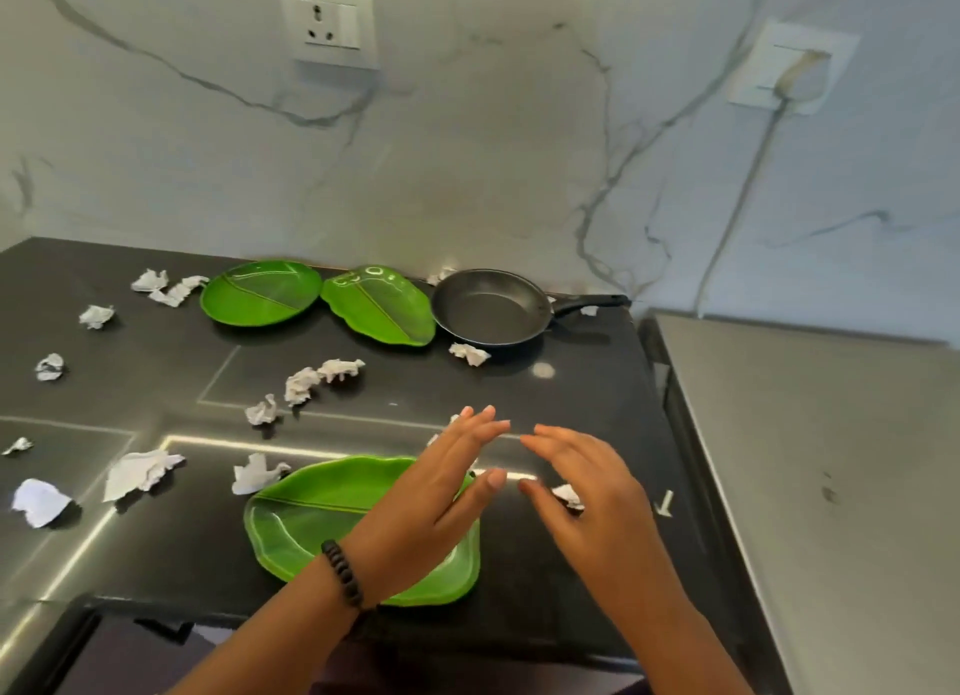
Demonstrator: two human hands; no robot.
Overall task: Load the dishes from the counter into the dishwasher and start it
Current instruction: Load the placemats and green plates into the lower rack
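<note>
Both hands spread, holding nothing: my left hand [436,492] over the near green leaf-shaped plastic plate [311,518], my right hand [587,492] just right of it. Step: first pickup. Next calls for gripping its rim; dishwasher unseen.

Both hands forward, fingers straight and spread: left hand [431,492], right hand [587,492], fingertips nearly meeting.

On the dark stone counter [519,393], a green leaf-shaped plastic plate [322,528] lies nearest the front. At the back, a round green plate [260,293] sits leftmost, a second leaf-shaped green plate [382,305] beside it, a black frying pan [491,307] right of that. Crumpled white paper scraps [304,382] lie scattered between.
</note>
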